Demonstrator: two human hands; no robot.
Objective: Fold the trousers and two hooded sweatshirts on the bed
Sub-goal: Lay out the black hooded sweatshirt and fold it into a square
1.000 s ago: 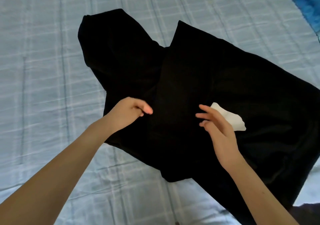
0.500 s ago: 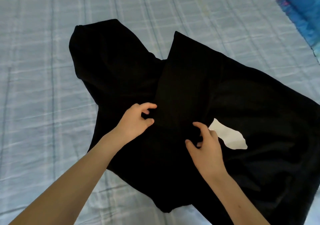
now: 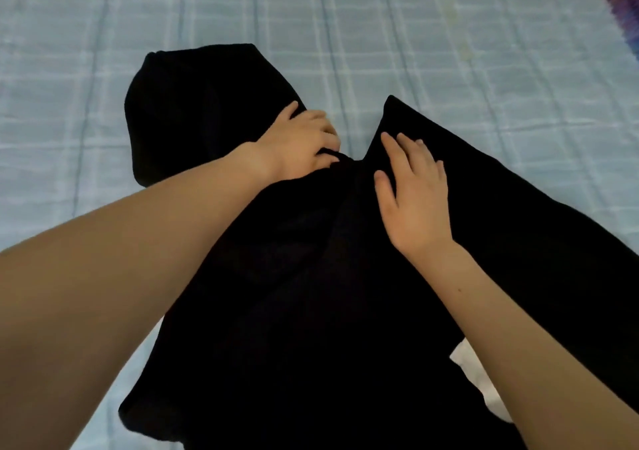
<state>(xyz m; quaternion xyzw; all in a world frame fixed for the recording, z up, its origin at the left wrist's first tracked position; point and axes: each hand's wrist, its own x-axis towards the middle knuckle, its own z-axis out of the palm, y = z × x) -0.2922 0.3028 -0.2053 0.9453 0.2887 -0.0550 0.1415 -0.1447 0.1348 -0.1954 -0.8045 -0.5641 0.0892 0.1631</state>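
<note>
A black hooded sweatshirt (image 3: 311,294) lies spread on the bed, its hood (image 3: 193,114) pointing away to the upper left. My left hand (image 3: 301,141) sits at the base of the hood, where its curled fingers grip the fabric at the neck. My right hand (image 3: 411,186) lies flat with straight fingers on a folded panel of the sweatshirt just right of the neck. A white patch (image 3: 477,380) shows on the garment beside my right forearm. No other garment is in view.
The light blue checked bedsheet (image 3: 449,52) surrounds the sweatshirt on the left, far and right sides. A colourful cloth (image 3: 622,7) lies at the top right corner.
Both hands have moved up the sweatshirt from its middle to the neck. The right hand has flattened onto the folded panel. The view has come closer.
</note>
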